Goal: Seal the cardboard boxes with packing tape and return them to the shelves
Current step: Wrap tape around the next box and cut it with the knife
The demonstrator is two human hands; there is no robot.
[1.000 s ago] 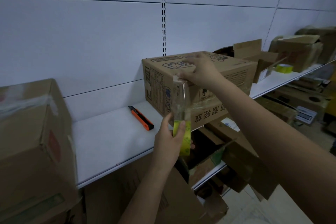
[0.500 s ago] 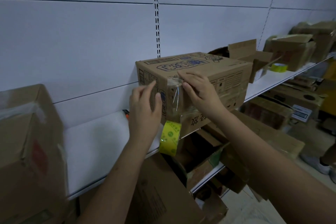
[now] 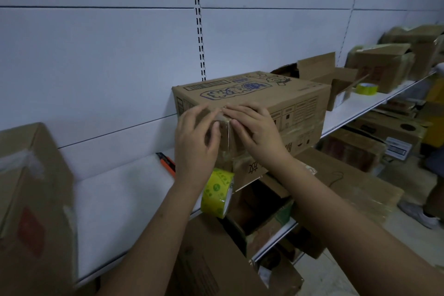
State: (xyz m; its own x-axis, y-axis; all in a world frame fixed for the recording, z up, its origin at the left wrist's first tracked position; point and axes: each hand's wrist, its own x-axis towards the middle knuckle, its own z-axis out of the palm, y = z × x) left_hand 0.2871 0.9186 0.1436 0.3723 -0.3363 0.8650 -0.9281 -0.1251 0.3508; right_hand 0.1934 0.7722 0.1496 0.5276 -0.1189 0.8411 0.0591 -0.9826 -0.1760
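Cardboard box (image 3: 249, 103), matte brown corrugated stock with blue cartoon lettering and a printed barcode on its flat top, sits on the smooth white shelf (image 3: 115, 199), its near corner overhanging the shelf's front edge. A glossy strip of clear tape (image 3: 225, 134) runs down that near corner, wrinkled and catching light. Both hands lie on the corner, one either side of the strip: the left hand (image 3: 194, 142) flat against the left face, the right hand (image 3: 254, 132) against the right face, their fingers (image 3: 242, 113) nearly straight and spread, pressing the cardboard rather than gripping anything. Fingertips of the two hands almost meet at the top edge.

Below the left wrist hangs a tape roll (image 3: 217, 193), a round ring with a yellow-green printed core, dangling from the strip in front of the shelf edge. An orange and black box cutter (image 3: 167, 162), slim and oblong, lies on the shelf just left of the left hand, partly hidden by it.

At far left stands another brown box (image 3: 31, 199) with whitish tape on top. Farther right on the shelf are open-flapped boxes (image 3: 336, 79) and a second yellow tape roll (image 3: 366, 88). Below the shelf are more open cartons (image 3: 264, 218).
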